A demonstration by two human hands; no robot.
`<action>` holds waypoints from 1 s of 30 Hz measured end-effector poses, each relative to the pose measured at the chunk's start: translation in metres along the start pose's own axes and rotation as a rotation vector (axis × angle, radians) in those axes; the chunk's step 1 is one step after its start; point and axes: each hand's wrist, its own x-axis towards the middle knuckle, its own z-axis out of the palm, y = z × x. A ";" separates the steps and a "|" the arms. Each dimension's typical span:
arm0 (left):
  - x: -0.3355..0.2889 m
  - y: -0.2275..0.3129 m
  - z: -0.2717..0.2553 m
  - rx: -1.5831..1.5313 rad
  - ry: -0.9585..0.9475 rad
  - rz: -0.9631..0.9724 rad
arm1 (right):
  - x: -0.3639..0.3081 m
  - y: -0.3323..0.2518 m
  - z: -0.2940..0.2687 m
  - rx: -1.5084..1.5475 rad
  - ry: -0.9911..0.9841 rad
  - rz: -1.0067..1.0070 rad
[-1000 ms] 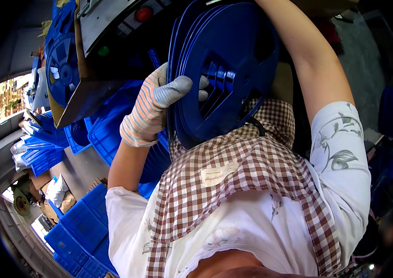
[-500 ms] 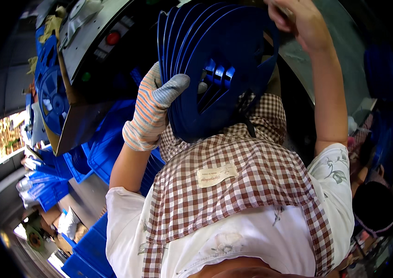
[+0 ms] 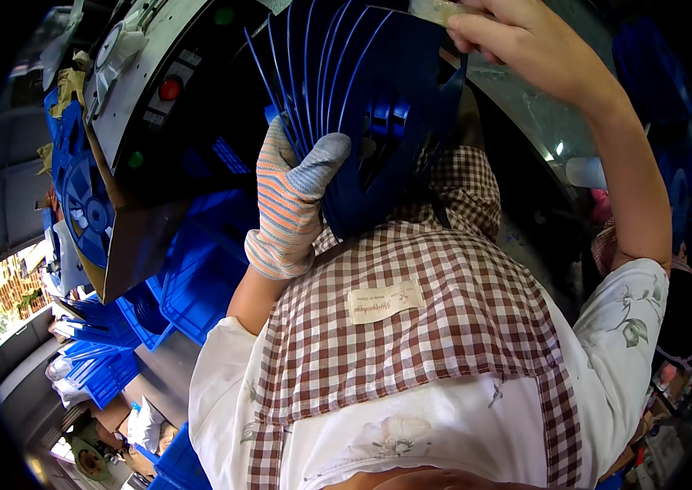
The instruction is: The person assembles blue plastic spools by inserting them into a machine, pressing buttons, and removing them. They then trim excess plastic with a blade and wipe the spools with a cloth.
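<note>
A fanned stack of dark blue plastic reel discs [image 3: 411,65] stands in front of my apron, its edges spread apart at the top. My left hand [image 3: 290,196], in a striped knit glove with a grey thumb, is closed on the lower left edge of the stack. The thumb presses on the near side, while the glove's other fingers are mostly hidden behind the discs. At the stack's top right corner, my bare right hand [image 3: 525,45] pinches a small pale yellowish wad [image 3: 437,11]. Whether this is cloth or sponge, I cannot tell.
A grey machine panel with a red button [image 3: 170,88] lies at the upper left. Below it, a cardboard box [image 3: 137,245] holds more blue discs [image 3: 89,200]. Blue crates [image 3: 207,273] stand on the left. A grey worktop [image 3: 517,98] extends beyond my right arm, with a white cylindrical thing [image 3: 584,172] nearby.
The discs have fanned wider at the top left. My left hand has shifted slightly right, and my right forearm has swung outward. The pale wad now shows in my right fingers.
</note>
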 end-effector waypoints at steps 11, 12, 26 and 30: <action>-0.004 0.005 0.014 -0.025 -0.016 -0.015 | 0.000 0.004 0.019 -0.282 0.089 -0.095; -0.004 0.004 0.014 -0.034 -0.020 -0.011 | 0.001 0.006 0.018 -0.266 0.083 -0.087; 0.005 -0.014 0.001 -0.029 -0.044 -0.018 | -0.004 0.007 0.024 -0.359 0.133 -0.183; 0.003 -0.019 -0.001 -0.140 -0.023 -0.025 | -0.005 0.009 0.026 -0.443 0.131 -0.196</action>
